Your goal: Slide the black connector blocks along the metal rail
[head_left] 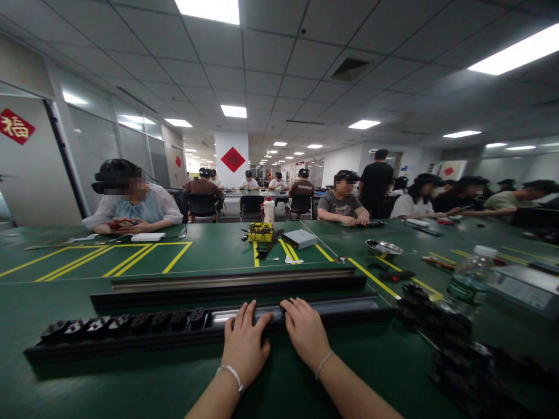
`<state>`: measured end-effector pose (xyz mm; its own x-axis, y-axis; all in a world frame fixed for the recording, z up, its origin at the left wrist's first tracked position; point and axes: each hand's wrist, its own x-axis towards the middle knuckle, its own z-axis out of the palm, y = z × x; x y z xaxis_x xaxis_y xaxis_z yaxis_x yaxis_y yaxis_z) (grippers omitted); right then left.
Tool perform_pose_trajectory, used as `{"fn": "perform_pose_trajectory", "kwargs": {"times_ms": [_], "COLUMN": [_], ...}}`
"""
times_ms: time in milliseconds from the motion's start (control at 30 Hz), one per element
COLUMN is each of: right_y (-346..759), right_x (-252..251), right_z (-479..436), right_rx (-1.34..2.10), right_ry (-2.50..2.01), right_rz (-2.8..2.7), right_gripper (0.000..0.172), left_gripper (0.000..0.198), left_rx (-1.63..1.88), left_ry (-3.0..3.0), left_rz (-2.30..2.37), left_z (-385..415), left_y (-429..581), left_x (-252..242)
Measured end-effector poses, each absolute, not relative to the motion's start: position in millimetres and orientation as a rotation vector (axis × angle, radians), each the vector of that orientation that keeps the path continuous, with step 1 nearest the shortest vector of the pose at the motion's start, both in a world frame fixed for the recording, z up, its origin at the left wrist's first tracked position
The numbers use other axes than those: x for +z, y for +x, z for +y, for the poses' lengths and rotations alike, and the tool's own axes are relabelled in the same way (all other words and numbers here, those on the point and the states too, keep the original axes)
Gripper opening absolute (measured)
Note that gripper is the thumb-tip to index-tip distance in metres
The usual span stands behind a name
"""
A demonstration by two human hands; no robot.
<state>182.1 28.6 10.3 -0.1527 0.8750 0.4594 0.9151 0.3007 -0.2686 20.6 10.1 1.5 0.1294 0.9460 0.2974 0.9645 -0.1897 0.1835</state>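
A long black rail [336, 311] lies across the green table in front of me, with a shiny metal groove along its top. Several small black parts [126, 323] sit in a row in its left half. My left hand [244, 343] rests on the rail's near edge at the middle, fingers lying over it. My right hand [305, 331] lies right beside it, fingers curled over the rail's top. Whether either hand pinches a part is hidden. A second black rail [227, 285] lies parallel just behind.
A heap of black parts [463, 355] and a water bottle [465, 285] stand at the right. A metal bowl [383, 248], a grey box [299, 238] and a yellow device [261, 231] sit farther back. Several people work at the table's far side.
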Motion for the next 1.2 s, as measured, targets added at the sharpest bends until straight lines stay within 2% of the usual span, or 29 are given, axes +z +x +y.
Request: {"fn": "perform_pose_trajectory", "kwargs": {"times_ms": [533, 867, 1000, 1100, 1200], "right_y": [181.5, 183.8, 183.9, 183.7, 183.6], "right_x": [7.6, 8.2, 9.1, 9.4, 10.4], "right_z": [30.4, 30.6, 31.5, 32.3, 32.0], "right_rx": [-0.105, -0.069, -0.030, -0.011, -0.004], "right_ry": [-1.594, -1.557, -1.565, -1.623, -1.634], "right_rz": [-1.987, -1.981, -1.960, -1.896, -1.895], "right_gripper": [0.032, 0.035, 0.042, 0.044, 0.039], "left_gripper": [0.049, 0.050, 0.050, 0.052, 0.059], "left_rx": [-0.480, -0.529, -0.499, -0.484, -0.478], "left_ry": [-2.313, -2.316, -2.319, -2.317, -2.298], "left_rz": [-1.986, -1.948, -1.967, -1.974, -1.979], "left_z": [10.5, 10.5, 10.3, 10.7, 11.5], "left_y": [20.9, 20.4, 20.3, 20.5, 21.1], "left_x": [1.3, 1.3, 2.7, 2.4, 0.1]}}
